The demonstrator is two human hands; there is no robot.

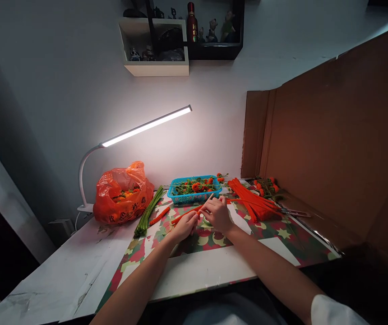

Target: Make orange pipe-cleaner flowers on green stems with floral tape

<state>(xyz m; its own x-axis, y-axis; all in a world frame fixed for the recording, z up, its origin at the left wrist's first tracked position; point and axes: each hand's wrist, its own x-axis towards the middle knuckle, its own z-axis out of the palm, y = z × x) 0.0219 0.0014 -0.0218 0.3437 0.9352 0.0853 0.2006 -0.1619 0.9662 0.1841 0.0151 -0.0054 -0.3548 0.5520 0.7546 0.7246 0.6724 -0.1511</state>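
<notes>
My left hand (184, 226) is closed in a pinch on an orange pipe cleaner (184, 215), whose fuzzy end sticks out to the left. Just right of it, my right hand (218, 214) is closed with its fingertips against a thin pale stick (210, 197), which pokes up and to the right. The fingers of both hands nearly meet, and the spot between them is partly hidden. A short orange pipe cleaner coil (159, 216) lies left of my hands. Beyond that is a bundle of green pipe cleaners (149, 213). To the right fans a thick bundle of orange pipe cleaners (256, 204).
A blue basket (189, 198) of orange flowers stands behind my hands. An orange plastic bag (122, 196) and a lit lamp (146, 126) are on the left. At right are more flowers (265, 186), scissors (297, 212) and a tall cardboard wall (322, 131).
</notes>
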